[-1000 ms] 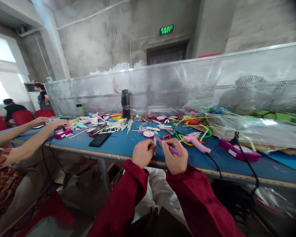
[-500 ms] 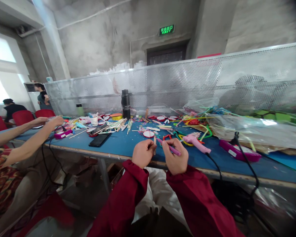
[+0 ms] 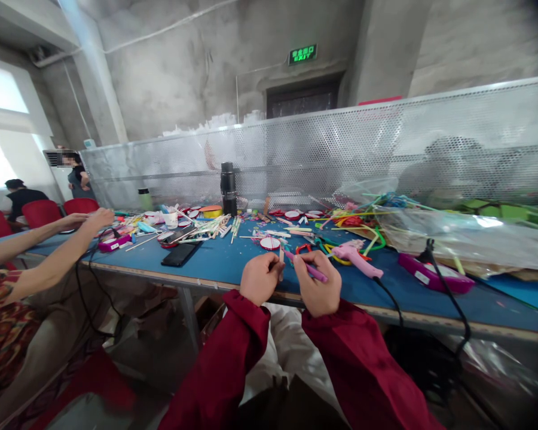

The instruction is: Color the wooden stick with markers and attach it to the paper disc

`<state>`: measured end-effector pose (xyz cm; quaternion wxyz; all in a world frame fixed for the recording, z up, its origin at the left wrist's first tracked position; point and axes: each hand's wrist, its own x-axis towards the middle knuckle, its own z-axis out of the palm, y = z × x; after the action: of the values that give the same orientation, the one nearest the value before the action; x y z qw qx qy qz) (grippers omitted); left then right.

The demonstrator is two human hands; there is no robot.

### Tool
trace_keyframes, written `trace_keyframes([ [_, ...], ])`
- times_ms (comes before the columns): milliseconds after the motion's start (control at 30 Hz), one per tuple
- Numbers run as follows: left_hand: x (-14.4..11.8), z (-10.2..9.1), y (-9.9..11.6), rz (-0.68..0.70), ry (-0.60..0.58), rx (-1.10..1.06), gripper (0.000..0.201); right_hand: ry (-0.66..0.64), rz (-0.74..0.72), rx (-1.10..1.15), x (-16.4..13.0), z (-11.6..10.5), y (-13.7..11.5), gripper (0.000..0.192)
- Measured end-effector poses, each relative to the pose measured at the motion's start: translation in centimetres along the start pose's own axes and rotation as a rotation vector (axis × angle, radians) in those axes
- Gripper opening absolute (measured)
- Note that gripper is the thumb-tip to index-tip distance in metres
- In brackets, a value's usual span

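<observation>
Between the thumb and fingers of my left hand point(image 3: 259, 279) a flat pale wooden stick point(image 3: 281, 255) stands roughly upright. My right hand point(image 3: 319, 284) is closed around a purple pen point(image 3: 314, 272), held like a writing tool, its tip close to the stick; whether they touch I cannot tell. Both hands are above the table's front edge. Just beyond them lies a round white disc with a red rim point(image 3: 269, 243). To the right of my right hand rests a pink glue gun point(image 3: 357, 258), its black cord hanging over the edge.
A purple power strip point(image 3: 436, 274) lies at right beside plastic-wrapped material point(image 3: 493, 236). A black phone point(image 3: 182, 254), piled sticks point(image 3: 206, 229) and a black bottle point(image 3: 228, 188) are to the left. Another person's hands point(image 3: 99, 220) work at far left. A perforated metal screen point(image 3: 305, 158) backs the blue table.
My right hand and the purple pen have shifted very slightly left. My left hand and the wooden stick stay in place.
</observation>
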<state>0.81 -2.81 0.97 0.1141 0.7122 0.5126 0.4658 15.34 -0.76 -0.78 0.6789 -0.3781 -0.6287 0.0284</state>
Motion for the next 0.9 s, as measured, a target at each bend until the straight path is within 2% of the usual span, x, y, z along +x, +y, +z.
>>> trace_keyframes([
  [900, -0.02, -0.01, 0.08, 0.008, -0.01, -0.029, 0.032, 0.012, 0.007, 0.013, 0.05, 0.22, 0.16, 0.021],
])
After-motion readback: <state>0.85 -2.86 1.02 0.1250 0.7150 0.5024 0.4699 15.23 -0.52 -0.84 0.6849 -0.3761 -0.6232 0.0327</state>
